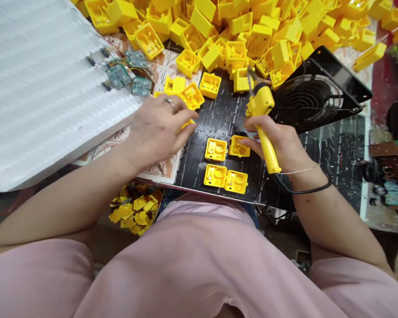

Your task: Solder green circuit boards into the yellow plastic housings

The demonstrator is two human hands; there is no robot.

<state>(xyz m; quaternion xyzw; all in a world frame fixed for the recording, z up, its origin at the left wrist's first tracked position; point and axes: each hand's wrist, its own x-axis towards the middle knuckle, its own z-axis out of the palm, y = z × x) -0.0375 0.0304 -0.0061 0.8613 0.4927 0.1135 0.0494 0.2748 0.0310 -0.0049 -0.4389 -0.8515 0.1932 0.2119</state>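
My right hand [277, 139] is closed around a yellow pistol-shaped soldering gun [268, 148], its dark nose and thin metal tip pointing away from me. One finger of that hand reaches onto a small open yellow case [240, 150]. My left hand [164, 128] is bent over the table at the left, with a yellow case [187, 124] partly hidden under its fingers. Beside the right hand's case lies another open yellow case [216, 150], and two more, including a yellow case [236, 181], lie nearer my body. Small parts and round grilles show inside them.
A heap of yellow cases [225, 26] fills the back. At right stands a black fan [301, 101]. White foam [53, 88] lies at left, with green circuit boards [119, 75] on its edge. Yellow pieces [135, 212] sit below the table edge.
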